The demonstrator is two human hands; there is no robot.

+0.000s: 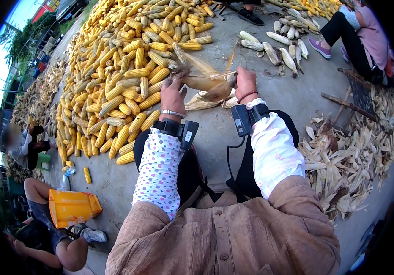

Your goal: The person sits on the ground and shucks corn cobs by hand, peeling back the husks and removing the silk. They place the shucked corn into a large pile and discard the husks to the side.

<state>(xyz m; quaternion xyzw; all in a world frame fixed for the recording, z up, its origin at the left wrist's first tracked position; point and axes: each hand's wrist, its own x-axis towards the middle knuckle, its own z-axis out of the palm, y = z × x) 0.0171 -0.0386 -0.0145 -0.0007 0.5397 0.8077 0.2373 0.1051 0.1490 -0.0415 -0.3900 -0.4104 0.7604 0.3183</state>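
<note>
Between my two hands, above the concrete ground, is a partly husked ear of corn (207,85) with dry, papery leaves spread out. My left hand (172,97) is closed at its left end, beside a tuft of brown silk. The fingers of my right hand (246,82) are closed around the husk at the other end. Loose pale husks hang between and below the hands, so the kernels are mostly hidden. Just left of my left hand rises a large heap of husked yellow corn (119,78). More pale husked leaves (201,101) lie beneath the held ear.
Several unhusked ears (285,51) lie ahead to the right. A pile of stripped husks (343,160) spreads at my right, beside a wooden frame with a dark panel (361,96). An orange bag (73,208) stands at left near a seated person. Other people sit around the heap.
</note>
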